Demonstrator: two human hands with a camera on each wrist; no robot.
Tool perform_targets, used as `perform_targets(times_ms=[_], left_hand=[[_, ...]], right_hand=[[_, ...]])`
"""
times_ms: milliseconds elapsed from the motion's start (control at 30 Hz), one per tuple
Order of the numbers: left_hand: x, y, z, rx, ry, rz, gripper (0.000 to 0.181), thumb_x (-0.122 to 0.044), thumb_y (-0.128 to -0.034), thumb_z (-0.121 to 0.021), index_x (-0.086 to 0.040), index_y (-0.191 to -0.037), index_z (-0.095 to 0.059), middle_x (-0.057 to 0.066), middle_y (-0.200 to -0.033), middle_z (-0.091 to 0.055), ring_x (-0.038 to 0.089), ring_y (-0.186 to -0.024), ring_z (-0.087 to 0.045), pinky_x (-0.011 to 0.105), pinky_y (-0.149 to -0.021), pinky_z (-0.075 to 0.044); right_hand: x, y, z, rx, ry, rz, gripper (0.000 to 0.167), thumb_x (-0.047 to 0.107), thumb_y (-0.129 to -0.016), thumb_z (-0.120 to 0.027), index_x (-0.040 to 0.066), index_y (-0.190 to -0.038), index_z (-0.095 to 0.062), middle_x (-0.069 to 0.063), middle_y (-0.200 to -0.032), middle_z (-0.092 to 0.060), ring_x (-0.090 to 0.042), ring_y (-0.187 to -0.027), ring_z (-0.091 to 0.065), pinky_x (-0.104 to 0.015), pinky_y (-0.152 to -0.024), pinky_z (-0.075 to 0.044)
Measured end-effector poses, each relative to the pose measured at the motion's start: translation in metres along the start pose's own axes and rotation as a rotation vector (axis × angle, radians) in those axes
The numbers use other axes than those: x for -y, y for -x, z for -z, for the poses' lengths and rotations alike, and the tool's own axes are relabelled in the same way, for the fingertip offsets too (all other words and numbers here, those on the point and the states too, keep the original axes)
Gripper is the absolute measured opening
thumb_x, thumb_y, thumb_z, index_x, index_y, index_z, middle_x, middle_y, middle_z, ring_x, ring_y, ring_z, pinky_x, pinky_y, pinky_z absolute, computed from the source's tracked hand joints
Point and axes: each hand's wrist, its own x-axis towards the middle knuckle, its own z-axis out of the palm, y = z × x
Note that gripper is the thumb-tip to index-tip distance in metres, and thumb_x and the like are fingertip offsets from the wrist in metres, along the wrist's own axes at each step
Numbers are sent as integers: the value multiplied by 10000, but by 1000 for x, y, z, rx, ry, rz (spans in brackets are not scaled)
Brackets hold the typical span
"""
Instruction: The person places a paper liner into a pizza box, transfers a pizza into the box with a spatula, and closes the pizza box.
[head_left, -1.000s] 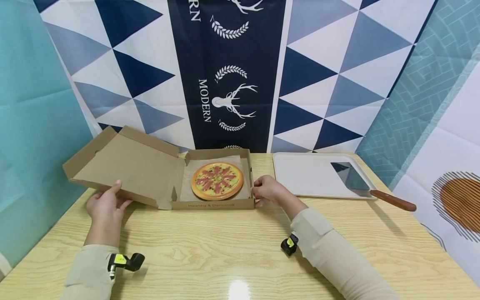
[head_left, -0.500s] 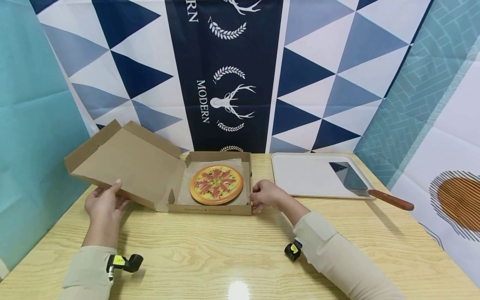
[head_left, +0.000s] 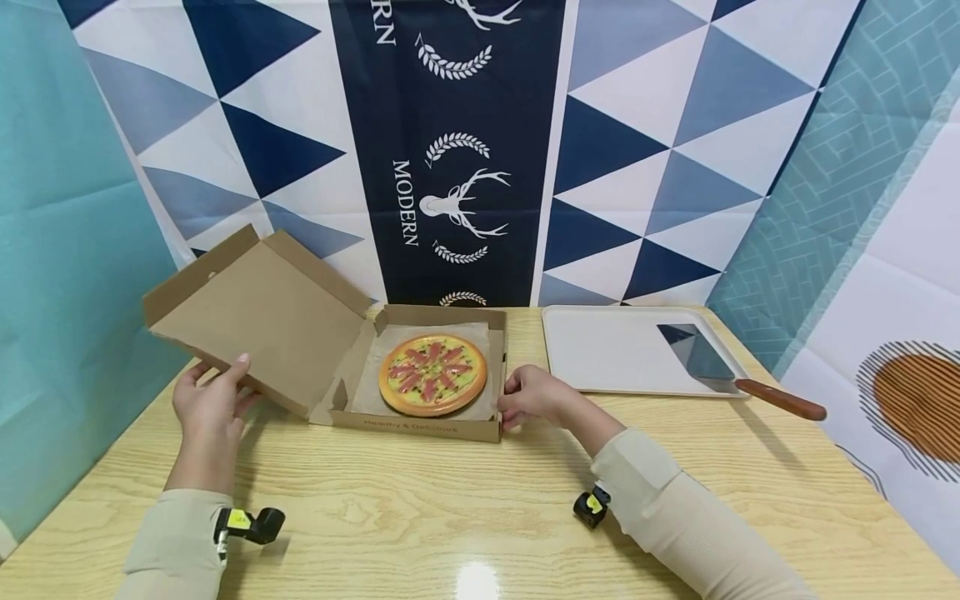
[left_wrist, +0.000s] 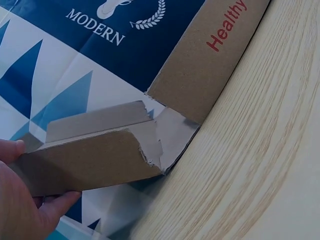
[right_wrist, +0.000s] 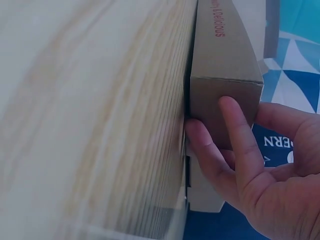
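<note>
A cardboard pizza box (head_left: 420, 426) lies on the table with its lid (head_left: 270, 321) folded out to the left and tilted up. Inside, a round pizza (head_left: 432, 375) with red topping strips rests on a sheet of paper (head_left: 369, 389). My left hand (head_left: 210, 407) grips the lid's front flap (left_wrist: 95, 162), thumb on top and fingers beneath. At the box's right wall (right_wrist: 212, 102), my right hand (head_left: 534, 396) pinches the cardboard: the thumb is at the upper edge and the fingers lie on the outer face.
To the right stands a white tray (head_left: 600, 350). A pizza server (head_left: 780, 398) with a wooden handle lies across its right rim, its blade over the tray and its handle jutting past. A patterned cloth (head_left: 615, 150) hangs behind the wooden table (head_left: 390, 517).
The box has shifted toward me and turned slightly, its front right corner coming nearer. Its lid has tilted up more. Both hands have kept their holds and the right has moved along with the box.
</note>
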Motion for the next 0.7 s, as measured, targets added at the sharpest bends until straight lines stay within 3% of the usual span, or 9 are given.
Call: perform_targets(times_ms=[233,433,700], left_hand=[[-1,-2,-3,12,-59,-37,737,-118,-823,-772,-163,-1415,-335,31,-1175,-496,122,-901,-641,254,-592,-565],[-2,-2,-5,28,-89,-62,706,-107,-842,-751,-150,-1411,-334,32,-1149,-472,121,-913,-606,250,-593,-561],[-5,-1,-4,87,-109,-39,770,-120,-831,-763,-172,-1448,-305,12,-1169,-449,123,-982,-584,259,-637,-568]], right_hand=[[1,3,-2,-1,-14,4,118,-74,-900,-595,-72,-908,-477,-163,-858,-567,-192,-659,-637,-348,-707,-593],[1,5,-2,19,5,19,114,-67,-894,-609,-67,-874,-497,-166,-836,-596,-184,-655,-654,-363,-710,-594],[-2,5,-1,38,-7,24,147,-50,-876,-642,-51,-822,-506,-167,-826,-622,-198,-666,-672,-376,-703,-595]])
